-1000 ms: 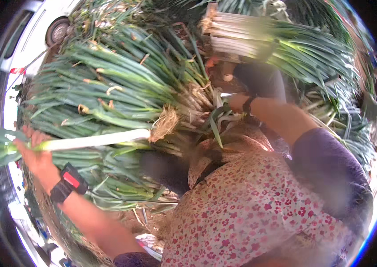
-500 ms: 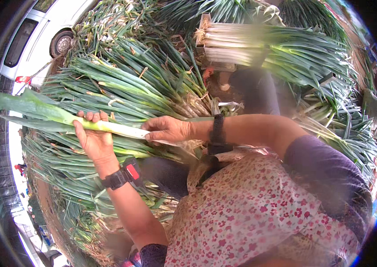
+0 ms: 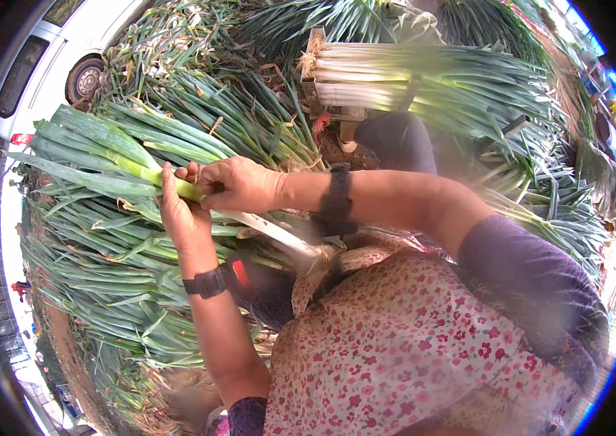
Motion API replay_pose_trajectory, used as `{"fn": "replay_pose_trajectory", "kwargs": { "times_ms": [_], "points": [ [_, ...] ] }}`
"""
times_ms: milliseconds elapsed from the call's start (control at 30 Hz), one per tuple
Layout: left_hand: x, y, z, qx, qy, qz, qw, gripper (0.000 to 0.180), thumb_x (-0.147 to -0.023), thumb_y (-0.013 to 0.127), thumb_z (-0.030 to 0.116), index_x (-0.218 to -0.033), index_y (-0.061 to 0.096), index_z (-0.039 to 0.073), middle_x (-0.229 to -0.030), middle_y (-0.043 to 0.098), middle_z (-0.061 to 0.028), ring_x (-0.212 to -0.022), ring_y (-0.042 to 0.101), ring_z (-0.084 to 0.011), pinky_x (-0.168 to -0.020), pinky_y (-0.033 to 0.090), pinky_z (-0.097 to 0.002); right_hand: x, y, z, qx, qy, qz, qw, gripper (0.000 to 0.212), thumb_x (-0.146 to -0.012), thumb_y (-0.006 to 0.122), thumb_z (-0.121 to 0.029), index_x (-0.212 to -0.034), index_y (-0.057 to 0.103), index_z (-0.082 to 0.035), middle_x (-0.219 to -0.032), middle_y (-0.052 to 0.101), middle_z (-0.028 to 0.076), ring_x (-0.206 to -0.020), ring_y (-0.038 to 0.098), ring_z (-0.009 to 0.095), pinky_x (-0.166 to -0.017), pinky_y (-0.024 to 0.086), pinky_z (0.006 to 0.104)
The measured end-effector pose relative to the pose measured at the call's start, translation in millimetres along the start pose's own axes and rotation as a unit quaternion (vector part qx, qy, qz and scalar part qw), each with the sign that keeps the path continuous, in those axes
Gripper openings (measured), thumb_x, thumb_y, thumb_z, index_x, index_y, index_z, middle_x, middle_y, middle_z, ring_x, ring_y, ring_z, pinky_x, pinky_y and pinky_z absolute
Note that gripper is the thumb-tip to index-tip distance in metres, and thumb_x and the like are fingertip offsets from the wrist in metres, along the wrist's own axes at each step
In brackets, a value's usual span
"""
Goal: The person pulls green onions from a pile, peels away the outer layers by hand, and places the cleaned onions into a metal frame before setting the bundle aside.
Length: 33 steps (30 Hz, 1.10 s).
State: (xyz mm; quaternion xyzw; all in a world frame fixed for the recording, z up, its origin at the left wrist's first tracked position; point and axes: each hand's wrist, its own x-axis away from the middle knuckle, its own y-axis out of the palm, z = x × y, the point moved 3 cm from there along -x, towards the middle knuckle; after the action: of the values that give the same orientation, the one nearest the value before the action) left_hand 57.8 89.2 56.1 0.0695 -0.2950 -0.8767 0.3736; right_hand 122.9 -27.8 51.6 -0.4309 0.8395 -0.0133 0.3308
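Note:
My left hand is closed around a large green onion, just where its white stalk turns green. My right hand pinches at the same spot, its fingers against those of the left. What lies between the right fingertips is partly hidden, though it looks like an outer leaf layer of the onion. The broad green leaves fan out to the upper left. Its white stalk slants down to the right, with the root end close to my apron. Beneath both hands spreads a thick pile of green onions.
Beyond my right arm, a metal rack holds cleaned onions lying side by side, roots to the left. More loose onions lie at the right. Leaf scraps cover the ground near a white vehicle at the upper left.
My right hand has slid left along the stalk to meet the left hand, which has shifted right. The onion's white end now angles down toward my lap, uncovered.

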Motion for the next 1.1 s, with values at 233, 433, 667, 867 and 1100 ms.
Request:
{"fn": "replay_pose_trajectory", "kwargs": {
  "times_ms": [233, 433, 667, 867, 1100],
  "points": [
    [-26.5, -43.0, 50.1, -0.026, 0.067, 0.066, 0.995, 0.026, -0.084, 0.058, 0.030, -0.101, 0.046, 0.014, -0.068, 0.041, 0.0022, -0.054, 0.037, -0.0088, -0.050, 0.034, -0.0236, 45.0, -6.8, 3.4, -0.283, 0.200, -0.125, 0.930, 0.010, -0.084, 0.054, -0.013, -0.092, 0.051, -0.008, -0.078, 0.056, 0.005, -0.061, 0.055, 0.011, -0.055, 0.046, 0.0235],
    [-51.4, -92.9, 143.2, -0.056, 0.161, 0.127, 0.977, 0.017, -0.086, 0.052, 0.026, -0.094, 0.044, 0.013, -0.065, 0.034, 0.0017, -0.051, 0.033, -0.0097, -0.045, 0.030, -0.0238, 201.8, -30.5, 68.4, 0.293, 0.236, -0.509, 0.774, 0.025, -0.081, 0.051, -0.022, -0.098, 0.060, -0.006, -0.090, 0.061, 0.012, -0.081, 0.060, 0.028, -0.070, 0.048, 0.0376],
    [-29.9, -87.8, 171.1, -0.028, 0.189, 0.054, 0.980, 0.022, -0.089, 0.049, 0.033, -0.095, 0.045, 0.013, -0.068, 0.035, 0.0018, -0.053, 0.031, -0.0096, -0.047, 0.030, -0.0227, 127.8, -42.5, 61.5, 0.321, 0.168, -0.304, 0.881, 0.034, -0.077, 0.056, -0.036, -0.097, 0.059, -0.009, -0.081, 0.061, 0.011, -0.075, 0.059, 0.032, -0.062, 0.047, 0.0419],
    [13.7, -30.4, 95.4, -0.045, 0.155, 0.002, 0.987, 0.031, -0.088, 0.051, 0.035, -0.106, 0.043, 0.011, -0.071, 0.040, 0.0010, -0.053, 0.033, -0.0086, -0.047, 0.031, -0.0223, 22.2, 28.1, -32.2, 0.091, 0.123, -0.137, 0.979, 0.027, -0.072, 0.059, -0.032, -0.087, 0.063, -0.009, -0.074, 0.062, 0.013, -0.071, 0.061, 0.030, -0.065, 0.048, 0.0389],
    [28.2, -20.2, 58.9, -0.079, 0.149, 0.103, 0.980, 0.030, -0.087, 0.053, 0.037, -0.105, 0.048, 0.013, -0.068, 0.041, 0.0019, -0.051, 0.033, -0.0081, -0.049, 0.030, -0.0235, 33.9, 49.1, -16.8, 0.151, 0.136, -0.150, 0.968, 0.017, -0.066, 0.058, -0.024, -0.073, 0.062, -0.008, -0.067, 0.059, 0.015, -0.066, 0.059, 0.033, -0.060, 0.047, 0.0411]
  ]
}}
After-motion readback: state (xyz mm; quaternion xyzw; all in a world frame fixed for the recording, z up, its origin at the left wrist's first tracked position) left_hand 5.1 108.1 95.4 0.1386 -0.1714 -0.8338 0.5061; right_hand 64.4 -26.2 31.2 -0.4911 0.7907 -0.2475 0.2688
